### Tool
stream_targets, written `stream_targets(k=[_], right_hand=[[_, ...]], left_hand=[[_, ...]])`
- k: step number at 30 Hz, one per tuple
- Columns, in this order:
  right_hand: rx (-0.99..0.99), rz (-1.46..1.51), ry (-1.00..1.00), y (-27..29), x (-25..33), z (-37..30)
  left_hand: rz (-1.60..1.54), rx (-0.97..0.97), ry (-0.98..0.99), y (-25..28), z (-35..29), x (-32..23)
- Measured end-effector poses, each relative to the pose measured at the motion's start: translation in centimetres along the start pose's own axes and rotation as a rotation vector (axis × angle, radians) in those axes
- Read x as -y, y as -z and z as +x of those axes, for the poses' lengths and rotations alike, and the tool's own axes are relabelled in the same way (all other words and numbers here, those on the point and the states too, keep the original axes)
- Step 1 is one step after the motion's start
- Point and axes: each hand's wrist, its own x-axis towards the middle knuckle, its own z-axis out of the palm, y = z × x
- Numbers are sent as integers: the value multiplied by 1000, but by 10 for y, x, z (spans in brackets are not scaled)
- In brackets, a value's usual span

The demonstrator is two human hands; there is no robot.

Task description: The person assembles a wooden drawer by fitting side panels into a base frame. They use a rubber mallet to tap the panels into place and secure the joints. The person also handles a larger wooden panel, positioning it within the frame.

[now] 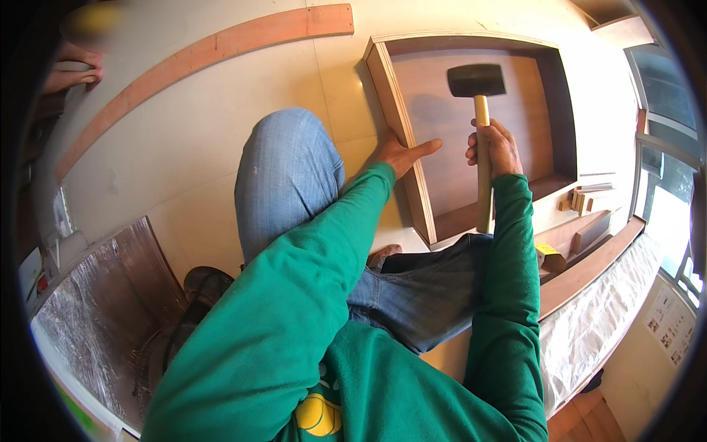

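Note:
A shallow wooden drawer box (pixel 401 118) with a brown bottom and pale plywood edges lies in front of me, its open side up. My left hand (pixel 401 156) grips its left wall, the thumb reaching over the edge toward the inside while the other fingers are mostly hidden along the outer face. In my right hand (pixel 502 149) is a rubber mallet (pixel 475 81), held upright over the box by its pale wooden handle. The mallet's black head points away from me and appears raised off the box's bottom.
A long reddish board (pixel 199 59) lies at the far left. Small wood pieces (pixel 589 197) and another long board (pixel 593 269) are at the right, beside clear plastic wrapping (pixel 596 335). A plastic-wrapped brown panel (pixel 110 302) stands at lower left. Another person's bare feet (pixel 77 68) show at upper left.

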Motion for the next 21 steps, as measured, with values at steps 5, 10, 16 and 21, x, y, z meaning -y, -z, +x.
stream_targets(k=[5,10,16,21], right_hand=[[7,133,-141,7,-11,21],[33,-151,-192,-16,-16,62],[94,-390,-125,-60,10,84],[160,-451,-90,-81,15,94]], left_hand=[[45,-196,11,-23,25,41],[194,-301,116,-30,15,30],[-6,-172,191,-26,5,8],[122,-324,121,-34,8,16]])
